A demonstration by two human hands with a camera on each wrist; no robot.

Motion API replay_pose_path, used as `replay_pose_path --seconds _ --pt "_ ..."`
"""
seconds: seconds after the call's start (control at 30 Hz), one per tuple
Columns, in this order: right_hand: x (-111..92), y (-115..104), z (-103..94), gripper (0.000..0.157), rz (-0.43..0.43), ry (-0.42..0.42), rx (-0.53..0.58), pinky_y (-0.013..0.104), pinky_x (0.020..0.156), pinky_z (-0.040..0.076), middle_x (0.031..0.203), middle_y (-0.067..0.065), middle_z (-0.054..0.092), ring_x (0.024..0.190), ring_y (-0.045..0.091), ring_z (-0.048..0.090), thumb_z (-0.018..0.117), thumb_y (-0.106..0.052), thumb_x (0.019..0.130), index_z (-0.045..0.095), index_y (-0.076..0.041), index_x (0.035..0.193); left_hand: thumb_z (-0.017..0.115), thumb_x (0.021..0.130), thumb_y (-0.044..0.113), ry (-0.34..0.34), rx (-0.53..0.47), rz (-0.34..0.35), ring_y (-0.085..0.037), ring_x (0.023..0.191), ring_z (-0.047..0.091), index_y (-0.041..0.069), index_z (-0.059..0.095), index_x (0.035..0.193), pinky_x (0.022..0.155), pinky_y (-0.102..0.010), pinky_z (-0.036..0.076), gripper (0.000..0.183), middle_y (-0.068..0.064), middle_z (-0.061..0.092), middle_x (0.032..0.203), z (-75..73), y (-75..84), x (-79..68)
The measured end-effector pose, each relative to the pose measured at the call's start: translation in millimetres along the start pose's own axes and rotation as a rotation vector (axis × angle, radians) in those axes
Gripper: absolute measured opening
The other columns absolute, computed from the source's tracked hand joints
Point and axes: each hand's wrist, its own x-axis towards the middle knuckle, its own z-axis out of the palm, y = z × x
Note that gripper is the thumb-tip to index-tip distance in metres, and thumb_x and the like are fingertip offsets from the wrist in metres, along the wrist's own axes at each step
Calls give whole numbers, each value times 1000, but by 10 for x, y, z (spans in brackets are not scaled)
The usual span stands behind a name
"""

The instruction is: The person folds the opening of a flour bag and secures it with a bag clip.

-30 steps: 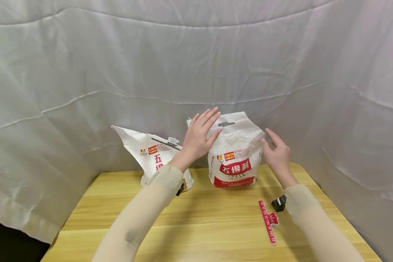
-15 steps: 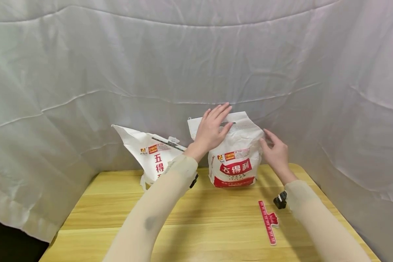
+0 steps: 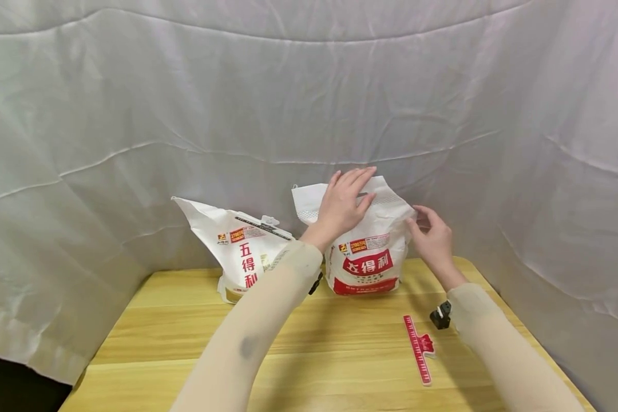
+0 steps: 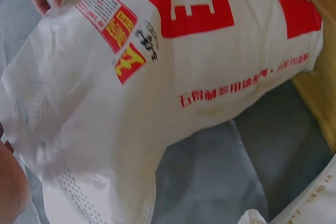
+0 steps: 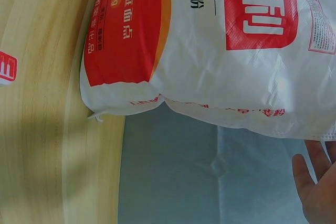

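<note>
A red clip (image 3: 418, 351) is lying on the bench (image 3: 154, 343), inside its right edge. Beyond open wood, a white bag (image 3: 368, 254) is standing near the back edge, the right hand's (image 3: 435, 239) bent fingers pinching its corner; the left hand (image 3: 341, 201), fingers outstretched, gripping nothing, is reaching farther right than before. A curtain (image 3: 309, 103) is hanging behind.

I read 五得利 in white on red across the red-labelled bag (image 3: 367, 243), with 2700万 just above it. My right wrist camera also gives me 麦粉 and 家庭面点 on that bag. Left of it, 五得利 runs downward in red on the second bag (image 3: 243, 252), beneath another 2700万. Its finer print defeats me.
</note>
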Motion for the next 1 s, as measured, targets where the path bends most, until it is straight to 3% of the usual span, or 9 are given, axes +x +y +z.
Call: replay_pose_path --seconds 0.1,0.33,0.67,1.0 --pt "-14 5 -2 38 2 -1 0 13 84 48 122 22 71 106 35 69 69 -17 101 64 -2 135 58 106 37 4 3 6 -15 147 43 22 43 159 128 -43 17 57 3 52 156 22 40 10" --pt "-38 2 9 38 15 -5 11 13 83 48 121 22 71 105 33 69 69 -20 101 64 -1 133 61 105 34 46 3 -4 -17 140 51 21 48 156 126 -43 24 54 2 59 148 79 64 -13" --pt "-74 19 13 36 23 0 24 10 82 46 121 20 71 104 31 68 70 -18 101 64 -1 131 68 102 25 180 -34 28 -19 118 63 17 67 134 111 -35 40 33 0 69 125 152 51 -74" --pt "-65 30 -9 26 -2 13 23 9 81 47 114 19 72 89 -7 58 69 -12 100 64 3 121 73 98 17 299 -82 86 -19 101 64 14 75 106 103 -35 44 9 0 72 104 169 55 -78"
